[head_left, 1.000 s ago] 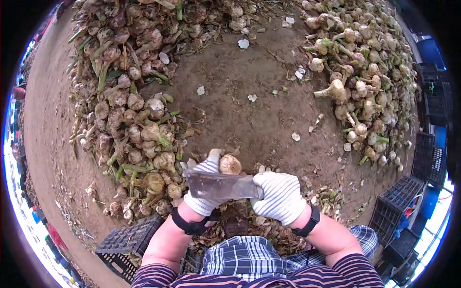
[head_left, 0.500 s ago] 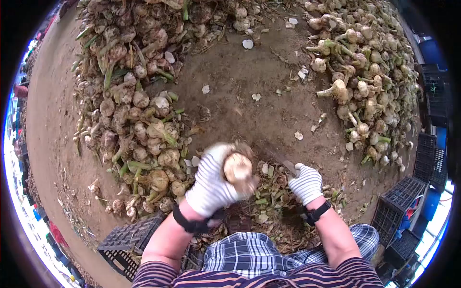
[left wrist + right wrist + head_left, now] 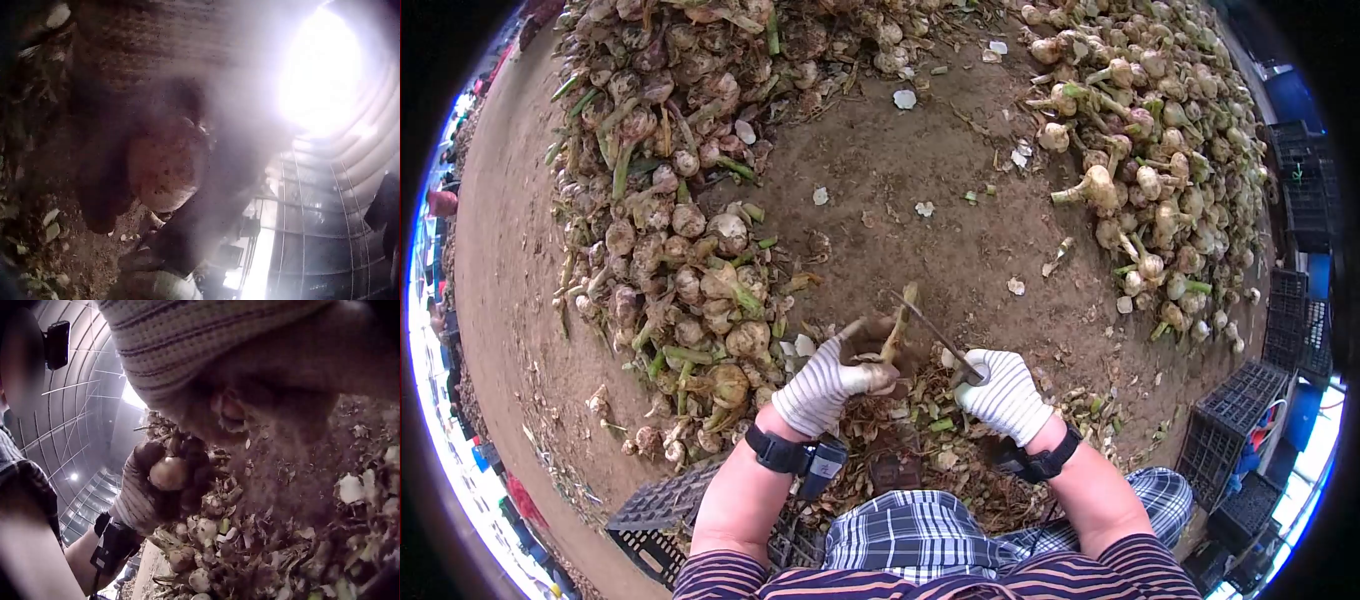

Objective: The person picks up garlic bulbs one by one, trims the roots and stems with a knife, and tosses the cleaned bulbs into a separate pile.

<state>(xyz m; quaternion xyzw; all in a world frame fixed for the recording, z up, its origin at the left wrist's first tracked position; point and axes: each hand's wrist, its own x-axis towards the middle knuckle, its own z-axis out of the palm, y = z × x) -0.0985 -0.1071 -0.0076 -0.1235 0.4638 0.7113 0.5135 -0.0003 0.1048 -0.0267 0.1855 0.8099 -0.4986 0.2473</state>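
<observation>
In the head view the gloved left hand [image 3: 828,386] grips a garlic bulb whose stem [image 3: 896,333] points up and away from the body. That bulb [image 3: 165,165] shows between dark fingers in the left wrist view, and as a pale round bulb [image 3: 169,474] in the right wrist view. The gloved right hand [image 3: 1006,396] holds a knife by its handle; the thin blade [image 3: 930,328] slants up-left, its tip by the upper stem. Whether blade and stem touch, I cannot tell.
Heaps of garlic lie at the left [image 3: 690,250] and the right [image 3: 1170,190]. Cut stems and peelings [image 3: 945,440] cover the ground by the knees. Black crates stand at lower left [image 3: 650,520] and right [image 3: 1235,410].
The left hand has turned, so the bulb's stem now points away. The knife has moved from across the left hand, out to the right, and now back beside the stem.
</observation>
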